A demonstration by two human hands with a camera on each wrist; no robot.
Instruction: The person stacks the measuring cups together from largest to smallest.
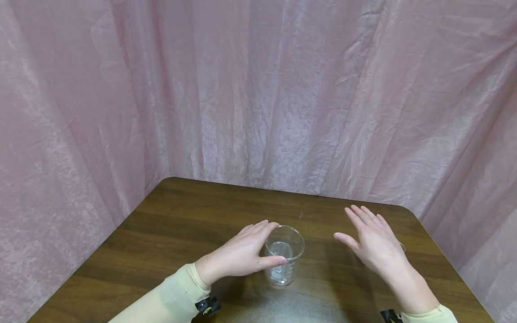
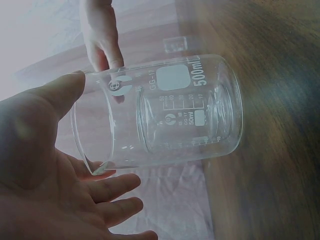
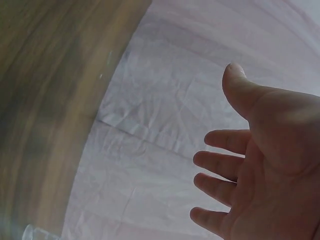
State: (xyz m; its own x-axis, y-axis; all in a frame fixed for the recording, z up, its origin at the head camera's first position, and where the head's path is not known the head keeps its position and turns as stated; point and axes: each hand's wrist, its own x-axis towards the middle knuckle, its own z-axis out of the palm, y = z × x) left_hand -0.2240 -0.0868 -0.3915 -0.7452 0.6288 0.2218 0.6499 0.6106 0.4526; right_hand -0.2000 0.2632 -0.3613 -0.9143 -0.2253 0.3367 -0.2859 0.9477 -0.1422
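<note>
A large clear glass beaker (image 1: 296, 262) marked 500ml stands upright on the wooden table. Inside it sits a smaller glass beaker (image 2: 172, 131) marked 50ml. My left hand (image 1: 244, 255) is spread at the large beaker's rim, thumb on the near side and index finger toward the far side. In the left wrist view, the left hand's other fingers (image 2: 117, 210) extend loosely outside the glass. To the right, my right hand (image 1: 373, 244) is held over the table, fingers extended and thumb apart, with nothing in it.
Part of another clear glass object (image 1: 402, 246) shows behind the right hand. Pink curtains (image 1: 282, 98) hang around the brown wooden table (image 1: 194, 224), close to its far edge. A small pale mark (image 1: 300, 215) lies on the tabletop beyond the beaker.
</note>
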